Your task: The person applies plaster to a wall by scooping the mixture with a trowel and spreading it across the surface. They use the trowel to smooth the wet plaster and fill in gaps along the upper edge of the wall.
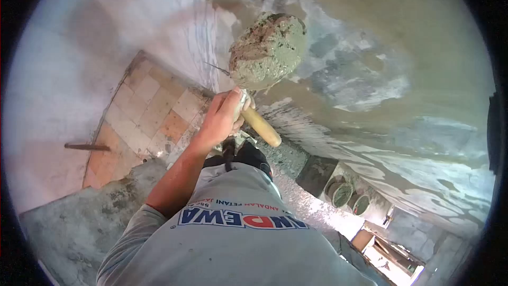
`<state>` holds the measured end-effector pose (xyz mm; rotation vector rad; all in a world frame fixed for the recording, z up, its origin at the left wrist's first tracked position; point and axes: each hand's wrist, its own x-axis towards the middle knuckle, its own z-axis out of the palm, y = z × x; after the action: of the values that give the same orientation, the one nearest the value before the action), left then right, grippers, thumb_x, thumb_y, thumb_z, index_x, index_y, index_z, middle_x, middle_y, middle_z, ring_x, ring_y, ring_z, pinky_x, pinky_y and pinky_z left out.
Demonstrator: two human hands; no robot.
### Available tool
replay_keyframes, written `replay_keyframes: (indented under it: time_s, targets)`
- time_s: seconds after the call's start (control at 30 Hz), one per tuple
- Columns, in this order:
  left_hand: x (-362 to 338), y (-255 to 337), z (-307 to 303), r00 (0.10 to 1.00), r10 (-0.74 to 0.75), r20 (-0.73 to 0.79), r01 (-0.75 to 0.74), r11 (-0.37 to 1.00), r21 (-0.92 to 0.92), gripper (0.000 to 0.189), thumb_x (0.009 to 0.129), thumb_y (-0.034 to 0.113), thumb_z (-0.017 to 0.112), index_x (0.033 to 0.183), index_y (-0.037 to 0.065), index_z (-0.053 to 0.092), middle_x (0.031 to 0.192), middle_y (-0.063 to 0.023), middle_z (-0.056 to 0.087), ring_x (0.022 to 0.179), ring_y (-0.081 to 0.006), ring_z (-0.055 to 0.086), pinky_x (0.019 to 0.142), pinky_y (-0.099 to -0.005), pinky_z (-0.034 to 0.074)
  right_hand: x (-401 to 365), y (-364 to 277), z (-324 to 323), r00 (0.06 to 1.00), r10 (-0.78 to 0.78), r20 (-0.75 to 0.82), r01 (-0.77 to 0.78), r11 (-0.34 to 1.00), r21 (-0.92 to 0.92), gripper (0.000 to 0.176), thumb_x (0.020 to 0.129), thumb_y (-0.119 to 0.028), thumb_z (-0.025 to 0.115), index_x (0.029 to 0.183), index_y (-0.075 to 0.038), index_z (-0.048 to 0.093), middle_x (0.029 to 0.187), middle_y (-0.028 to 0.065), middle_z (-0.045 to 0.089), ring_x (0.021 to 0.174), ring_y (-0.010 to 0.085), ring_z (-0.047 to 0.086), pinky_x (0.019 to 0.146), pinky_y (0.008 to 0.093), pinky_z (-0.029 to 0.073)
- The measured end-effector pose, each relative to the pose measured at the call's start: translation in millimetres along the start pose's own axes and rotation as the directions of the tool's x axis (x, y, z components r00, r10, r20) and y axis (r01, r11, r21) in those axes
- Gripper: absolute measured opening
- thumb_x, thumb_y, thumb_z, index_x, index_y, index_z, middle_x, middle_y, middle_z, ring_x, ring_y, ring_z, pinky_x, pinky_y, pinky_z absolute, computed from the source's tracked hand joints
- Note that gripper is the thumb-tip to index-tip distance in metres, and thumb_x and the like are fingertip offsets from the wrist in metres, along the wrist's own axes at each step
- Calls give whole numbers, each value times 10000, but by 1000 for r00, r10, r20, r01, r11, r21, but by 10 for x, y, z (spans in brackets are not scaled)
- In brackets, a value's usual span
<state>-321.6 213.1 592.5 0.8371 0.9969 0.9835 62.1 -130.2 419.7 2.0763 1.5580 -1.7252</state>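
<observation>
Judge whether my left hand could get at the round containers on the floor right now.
Probably not as things stand: the left hand is taken up with the wooden-handled tool under a heap of wet mortar, and the round containers sit well off on the right side.

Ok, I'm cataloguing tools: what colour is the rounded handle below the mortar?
The smooth, rounded handle is yellowish tan; the head view shows it.

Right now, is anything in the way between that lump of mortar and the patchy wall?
Nothing visible stands between the mortar and the patchy wall. The left hand shows below the lump, near the wooden handle, seemingly off that path; any gap's depth is unclear.
</observation>
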Motion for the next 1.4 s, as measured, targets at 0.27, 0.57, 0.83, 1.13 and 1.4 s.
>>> replay_keyframes:
  time_s: [0.27, 0.57, 0.83, 1.13, 1.4]
  targets:
    - [30, -89, 90, 986, -146, 82, 139, 987, 80, 479, 1096, 457, 377, 930, 74, 612, 584, 46, 396, 428, -49, 307, 387, -248, 228, -138, 413, 519, 975, 217, -48, -211, 971, 110, 337, 1016, -368, 553, 1079, -84, 723, 1099, 202, 724, 948, 409, 700, 788, 455, 564]
    - [88, -393, -130, 995, -100, 4, 92, 930, 356, 370, 1059, 335, 497, 922, 30, 655, 778, -127, 616, 734, -254, 618, 679, -403, 502, 614, 698, 535, 988, 42, -152, -118, 833, -540, 347, 1004, -377, 563, 1072, -89, 744, 1156, 204, 728, 971, 398, 713, 785, 444, 576]
    - [398, -1080, -677, 840, 395, 373, -521, 391, 759, 225, 843, 93, 715, 1037, 33, 618, 881, -171, 688, 798, -387, 656, 698, -461, 527, 1231, -3050, -854, 831, -555, -32, 555, 826, 101, 586, 991, -344, 704, 1448, -39, 500, 1176, 128, 718, 1002, 197, 674, 875, 361, 535]
    - [501, -1525, -1130, 846, 337, 413, -520, 354, 778, 512, 1061, 390, 521, 1425, 30, 498, 1211, -200, 563, 1033, -379, 561, 917, -508, 462, 1566, -3340, -466, 821, -563, -93, 567, 789, 236, 490, 1025, -383, 617, 1396, -63, 607, 1220, 163, 647, 1086, 271, 615, 932, 432, 510]
    - [387, -1508, -997, 995, 69, -77, -43, 952, 304, 232, 975, 248, 585, 934, 26, 638, 800, -127, 668, 634, -248, 620, 581, -385, 492, 1747, -2534, -435, 928, -89, -362, 224, 910, 350, 488, 956, -395, 691, 1263, -18, 636, 904, 103, 700, 776, 211, 640, 748, 387, 528]
